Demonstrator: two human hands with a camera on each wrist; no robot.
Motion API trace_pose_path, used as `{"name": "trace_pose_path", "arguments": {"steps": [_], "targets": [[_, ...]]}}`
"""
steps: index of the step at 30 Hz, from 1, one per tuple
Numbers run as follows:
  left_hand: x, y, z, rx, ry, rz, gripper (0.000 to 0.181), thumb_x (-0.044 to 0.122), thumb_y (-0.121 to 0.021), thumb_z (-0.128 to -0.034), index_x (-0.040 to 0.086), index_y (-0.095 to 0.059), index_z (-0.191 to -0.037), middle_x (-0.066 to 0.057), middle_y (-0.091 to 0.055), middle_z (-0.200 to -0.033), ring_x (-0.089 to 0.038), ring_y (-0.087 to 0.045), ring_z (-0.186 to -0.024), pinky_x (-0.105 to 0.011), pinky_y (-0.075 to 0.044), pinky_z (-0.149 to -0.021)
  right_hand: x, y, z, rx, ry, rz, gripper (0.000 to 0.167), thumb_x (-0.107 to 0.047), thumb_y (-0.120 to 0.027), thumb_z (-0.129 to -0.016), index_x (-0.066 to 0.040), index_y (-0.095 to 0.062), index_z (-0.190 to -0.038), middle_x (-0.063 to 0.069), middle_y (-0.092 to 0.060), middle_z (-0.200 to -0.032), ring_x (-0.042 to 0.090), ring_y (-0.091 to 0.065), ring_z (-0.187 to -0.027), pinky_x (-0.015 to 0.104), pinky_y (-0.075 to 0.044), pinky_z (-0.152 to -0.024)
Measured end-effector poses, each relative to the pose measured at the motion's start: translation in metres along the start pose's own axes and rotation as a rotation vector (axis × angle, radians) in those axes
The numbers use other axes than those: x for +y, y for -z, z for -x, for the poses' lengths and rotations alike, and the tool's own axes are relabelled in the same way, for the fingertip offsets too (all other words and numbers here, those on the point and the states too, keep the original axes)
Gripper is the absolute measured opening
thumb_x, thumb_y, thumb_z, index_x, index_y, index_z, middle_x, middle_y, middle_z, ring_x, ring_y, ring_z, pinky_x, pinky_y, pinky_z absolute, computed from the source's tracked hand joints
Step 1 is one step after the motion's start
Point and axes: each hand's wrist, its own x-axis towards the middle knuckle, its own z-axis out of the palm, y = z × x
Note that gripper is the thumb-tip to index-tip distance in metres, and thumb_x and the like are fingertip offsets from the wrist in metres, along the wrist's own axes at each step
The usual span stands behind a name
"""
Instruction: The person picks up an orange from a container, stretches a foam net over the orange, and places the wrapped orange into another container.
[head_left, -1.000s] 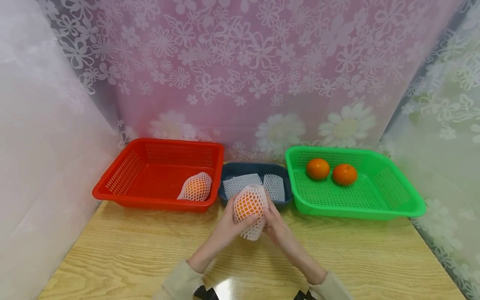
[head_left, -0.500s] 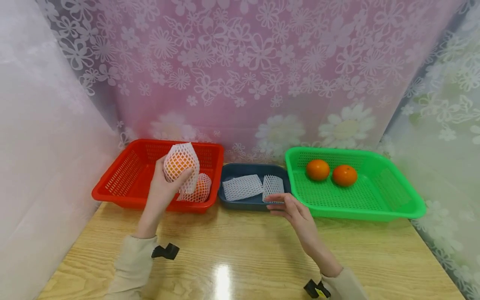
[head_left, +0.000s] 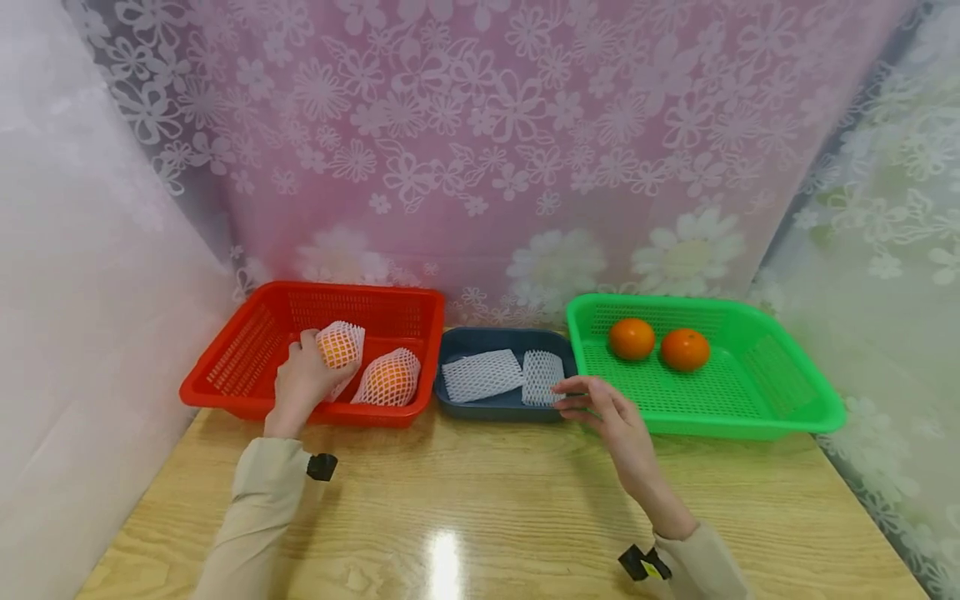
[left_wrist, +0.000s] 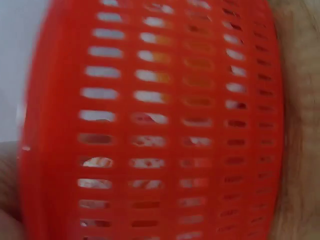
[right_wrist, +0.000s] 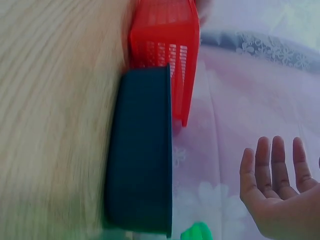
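Observation:
My left hand [head_left: 303, 375] grips an orange in a white foam net [head_left: 339, 346] inside the red basket [head_left: 258, 407]. To its right in that basket lies another net-wrapped orange [head_left: 390, 379]. In the left wrist view the slotted basket wall [left_wrist: 150, 130] hides most of the held orange, and only part of the hand shows at the left edge. My right hand [head_left: 615, 425] hovers with relaxed fingers by the dark blue tray's front right corner, holding nothing. Its fingers also appear spread in the right wrist view.
The dark blue tray [head_left: 487, 412] holds white foam nets [head_left: 482, 376], and stands between the red basket and the green basket [head_left: 720, 425]. Two bare oranges [head_left: 632, 339] sit in the green basket. A floral curtain [head_left: 480, 167] hangs behind the wooden table [head_left: 465, 492].
The left hand has carried the netted orange from in front of the tray leftward, then down into the red basket. My right hand let go of it and drew back to the right.

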Motion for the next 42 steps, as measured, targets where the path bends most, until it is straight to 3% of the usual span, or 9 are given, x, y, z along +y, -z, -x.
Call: {"name": "trace_pose_path", "arguments": {"steps": [5, 10, 14, 18, 22, 28, 32, 36, 42], "targets": [[-0.004, -0.002, -0.002, -0.147, 0.066, -0.131, 0.095, 0.043, -0.072, -0.0892, -0.013, -0.021, -0.146, -0.042, -0.041, -0.133, -0.059, -0.052, -0.108, -0.066, -0.047, -0.092, -0.001, 0.014, -0.004, 0.051, 0.018, 0.023, 0.048, -0.030, -0.034, -0.113, 0.009, -0.060, -0.126, 0.009, -0.068, -0.121, 0.029, -0.065, -0.108, 0.034, -0.056, -0.094], [-0.002, -0.002, -0.003, -0.270, 0.055, -0.211, 0.101, 0.048, -0.067, -0.0907, -0.014, -0.015, -0.150, -0.044, -0.037, -0.137, -0.059, -0.049, -0.115, -0.066, -0.045, -0.096, -0.005, 0.038, -0.008, 0.107, 0.058, 0.073, 0.046, -0.027, -0.034, -0.112, 0.010, -0.059, -0.126, 0.005, -0.068, -0.120, 0.025, -0.066, -0.107, 0.032, -0.056, -0.093], [-0.001, -0.003, -0.003, -0.286, 0.043, -0.200, 0.101, 0.050, -0.066, -0.0918, -0.012, -0.014, -0.152, -0.045, -0.034, -0.141, -0.060, -0.047, -0.117, -0.068, -0.042, -0.098, -0.013, 0.059, -0.012, 0.173, 0.095, 0.242, 0.040, -0.023, -0.040, -0.111, 0.009, -0.061, -0.124, -0.005, -0.069, -0.116, 0.009, -0.067, -0.100, 0.023, -0.055, -0.087], [-0.002, -0.004, -0.005, -0.275, 0.003, -0.171, 0.099, 0.050, -0.065, -0.0927, -0.010, -0.015, -0.154, -0.044, -0.031, -0.145, -0.061, -0.044, -0.121, -0.070, -0.040, -0.100, -0.029, 0.084, -0.019, 0.243, 0.138, 0.526, 0.032, -0.021, -0.050, -0.108, 0.002, -0.065, -0.124, -0.009, -0.068, -0.113, -0.002, -0.063, -0.095, 0.013, -0.052, -0.081], [-0.005, -0.003, -0.008, -0.241, -0.046, -0.123, 0.096, 0.053, -0.062, -0.0941, -0.007, -0.019, -0.156, -0.042, -0.030, -0.149, -0.061, -0.040, -0.127, -0.073, -0.037, -0.101, -0.043, 0.115, -0.038, 0.273, 0.151, 0.837, 0.029, -0.024, -0.057, -0.105, -0.006, -0.068, -0.125, 0.008, -0.070, -0.118, 0.011, -0.065, -0.095, 0.012, -0.049, -0.076], [-0.009, -0.002, -0.009, -0.151, -0.070, -0.052, 0.081, 0.044, -0.058, -0.0997, -0.006, -0.026, -0.155, -0.040, -0.030, -0.151, -0.059, -0.037, -0.131, -0.073, -0.035, -0.104, -0.039, 0.166, -0.077, 0.102, 0.022, 1.118, 0.035, -0.025, -0.059, -0.104, -0.001, -0.062, -0.130, 0.027, -0.065, -0.122, 0.045, -0.064, -0.100, 0.054, -0.053, -0.073], [-0.009, 0.000, -0.003, -0.001, -0.103, 0.040, 0.065, 0.032, -0.059, -0.1014, -0.005, -0.036, -0.150, -0.037, -0.037, -0.148, -0.056, -0.041, -0.128, -0.071, -0.034, -0.106, -0.025, 0.189, -0.101, -0.063, -0.115, 1.192, 0.043, -0.027, -0.058, -0.104, 0.002, -0.056, -0.135, 0.033, -0.059, -0.130, 0.048, -0.062, -0.102, 0.059, -0.051, -0.075], [-0.008, 0.002, 0.006, 0.143, -0.218, 0.145, 0.053, 0.025, -0.060, -0.1021, -0.002, -0.047, -0.145, -0.032, -0.049, -0.141, -0.051, -0.051, -0.121, -0.069, -0.039, -0.102, -0.011, 0.203, -0.116, -0.136, -0.233, 1.221, 0.046, -0.025, -0.060, -0.103, 0.005, -0.053, -0.136, 0.036, -0.055, -0.131, 0.051, -0.061, -0.102, 0.060, -0.051, -0.077], [0.006, 0.005, 0.021, 0.247, -0.387, 0.262, 0.039, 0.022, -0.062, -0.1019, 0.004, -0.058, -0.137, -0.021, -0.061, -0.134, -0.041, -0.058, -0.119, -0.061, -0.048, -0.097, 0.004, 0.218, -0.124, -0.212, -0.367, 1.261, 0.054, -0.022, -0.065, -0.098, 0.007, -0.049, -0.141, 0.040, -0.048, -0.136, 0.058, -0.051, -0.114, 0.066, -0.048, -0.081]]}}
